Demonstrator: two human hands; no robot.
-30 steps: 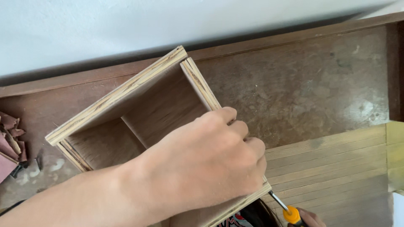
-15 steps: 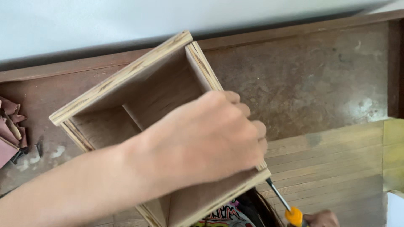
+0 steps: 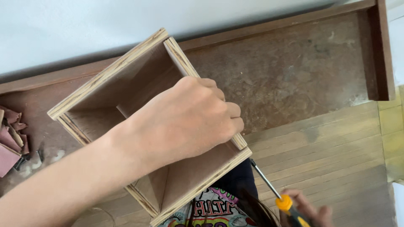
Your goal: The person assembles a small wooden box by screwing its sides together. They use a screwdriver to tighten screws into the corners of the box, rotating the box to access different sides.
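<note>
An open plywood box (image 3: 126, 126), square and bare of any label, is seen tilted at the centre left, resting partly on a brown worn slab (image 3: 294, 75) and partly over pale wooden floorboards (image 3: 336, 159). Its pale layered edges are shown on all four walls, with a darker brown interior. The left hand (image 3: 185, 120) is laid over the box's right-hand wall, with the fingers (image 3: 229, 113) curled together over the wall's outer edge and the palm across the opening, so that the wall is clamped. The right hand (image 3: 309, 212) is partly cut off at the near edge, right of the box; it is closed around the yellow and black handle of a screwdriver (image 3: 277, 195), whose thin metal shaft is pointed up and left toward the box's near right corner, the tip just beside or touching it; which cannot be told. A patch of colourful printed fabric (image 3: 210, 210) is visible below the box at the near edge. Scraps of reddish-brown material (image 3: 10, 138) are piled at the far left. A white wall (image 3: 84, 25) is seen along the far side.
</note>
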